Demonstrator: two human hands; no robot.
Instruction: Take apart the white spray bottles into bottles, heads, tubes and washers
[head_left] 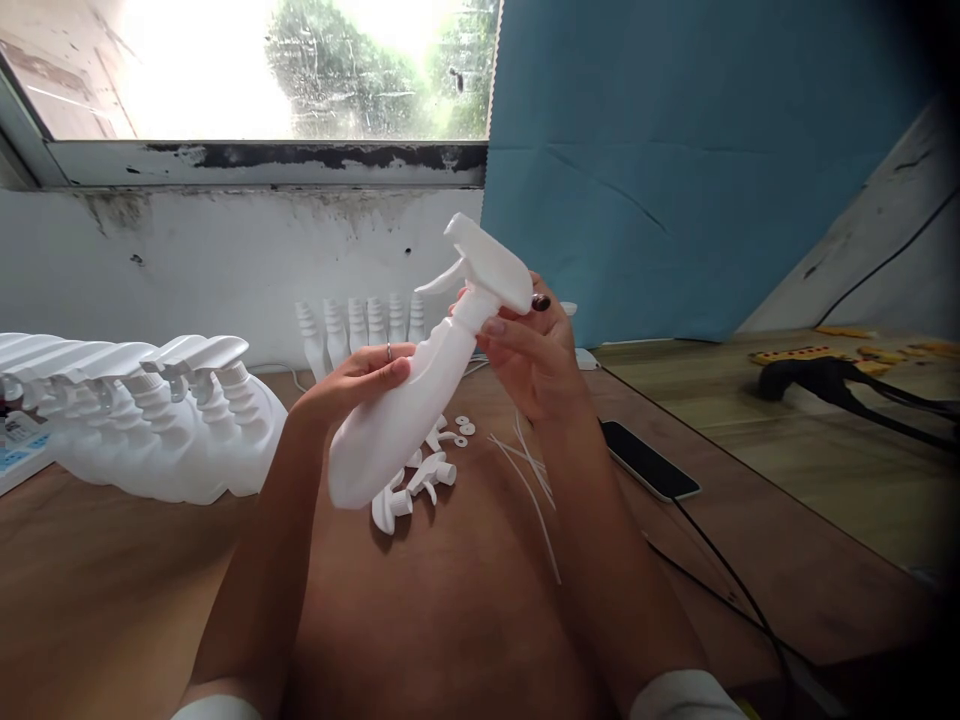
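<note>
A white spray bottle (405, 420) is held tilted above the table, its trigger head (491, 262) pointing up and to the left. My left hand (360, 385) is closed around the bottle's body, thumb along the near side. At the neck, my right hand (532, 345) grips the collar just under the trigger head between thumb and fingers. Below the bottle lie several loose white trigger heads (431, 472) and small white washers (465, 428). Thin white tubes (536, 490) lie on the table beside my right forearm.
Rows of white spray bottles with heads (172, 420) stand at left. Several headless bottles (360, 325) line the wall. A black phone (649, 460) with a cable lies right on the brown table (420, 620). A black strap-like object (840, 380) is beyond the table's right edge.
</note>
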